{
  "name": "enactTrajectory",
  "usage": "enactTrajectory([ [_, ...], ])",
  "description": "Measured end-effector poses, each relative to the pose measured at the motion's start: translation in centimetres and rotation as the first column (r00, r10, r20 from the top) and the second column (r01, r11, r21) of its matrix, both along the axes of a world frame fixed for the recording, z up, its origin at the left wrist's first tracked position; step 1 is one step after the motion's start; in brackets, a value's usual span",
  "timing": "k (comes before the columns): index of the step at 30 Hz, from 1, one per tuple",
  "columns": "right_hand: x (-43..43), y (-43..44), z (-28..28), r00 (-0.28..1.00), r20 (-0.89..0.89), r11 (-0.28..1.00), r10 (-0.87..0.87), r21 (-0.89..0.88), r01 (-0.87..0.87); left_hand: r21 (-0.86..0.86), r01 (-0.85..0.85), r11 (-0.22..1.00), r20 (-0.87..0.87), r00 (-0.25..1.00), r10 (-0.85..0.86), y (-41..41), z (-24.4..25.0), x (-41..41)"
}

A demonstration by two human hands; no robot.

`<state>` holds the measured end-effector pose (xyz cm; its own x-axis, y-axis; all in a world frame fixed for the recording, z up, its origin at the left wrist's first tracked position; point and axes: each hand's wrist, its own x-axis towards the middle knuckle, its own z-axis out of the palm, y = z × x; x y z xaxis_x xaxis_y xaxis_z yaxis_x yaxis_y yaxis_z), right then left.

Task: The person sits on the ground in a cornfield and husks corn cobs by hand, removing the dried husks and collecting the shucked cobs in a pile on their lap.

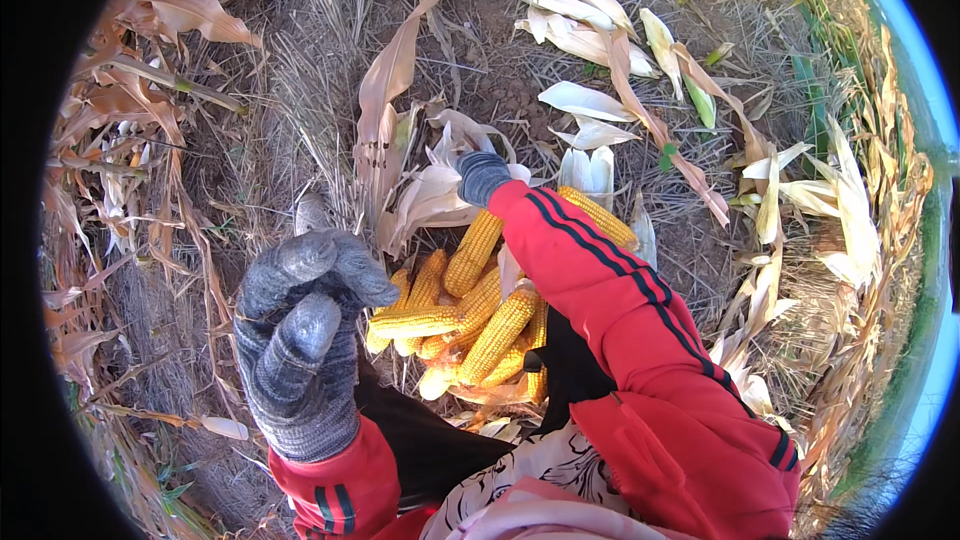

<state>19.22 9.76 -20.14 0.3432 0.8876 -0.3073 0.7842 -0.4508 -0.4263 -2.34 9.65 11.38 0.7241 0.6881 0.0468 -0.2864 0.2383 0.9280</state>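
My left hand (307,330), in a grey knit glove, is raised to the left of a pile of husked yellow corn ears (499,337). Its fingers are curled and spread, with nothing visible between them. My right hand (481,174), gloved the same way, reaches past the pile to dry corn husks (427,195). Its fingers are hidden, so I cannot tell whether it grips them. One corn ear (600,217) lies partly behind my right forearm, beside a pale open husk (589,169).
Peeled husks (570,7) lie scattered on the soil ahead. Dry cornstalks and leaves (150,90) line the left side. More husks and dry leaves (847,210) run along the right. My dark-clothed legs (420,435) flank the near end of the pile.
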Motion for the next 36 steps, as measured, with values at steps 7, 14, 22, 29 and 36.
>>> enactTrajectory([
  [7, 16.3, -7.6, 3.8, 0.920, 0.239, 0.946, -0.312, -0.014, 0.324, 0.012, 0.054, 0.998, -0.018, 0.998, -0.054, -0.6, -0.1, 1.0],
  [14, 17.2, -13.0, -2.8, 0.890, 0.200, 0.874, -0.409, -0.194, 0.445, 0.011, 0.150, 0.989, -0.159, 0.976, -0.147, -2.5, -0.9, 3.3],
  [22, 23.7, -23.7, 3.1, 0.807, 0.489, 0.908, -0.332, -0.067, 0.415, 0.003, 0.186, 0.983, -0.183, 0.966, -0.182, -2.5, -1.0, 4.1],
  [29, 33.8, -38.6, 16.9, 0.093, 0.916, 0.200, -0.389, -0.015, 0.980, -0.116, 0.205, 0.972, -0.128, 0.967, -0.219, -2.4, -0.6, 3.8],
  [36, 29.6, -22.2, 7.7, 0.803, 0.500, 0.917, -0.325, 0.374, 0.138, -0.163, 0.158, 0.974, -0.249, 0.948, -0.196, -3.2, -0.9, 5.8],
])
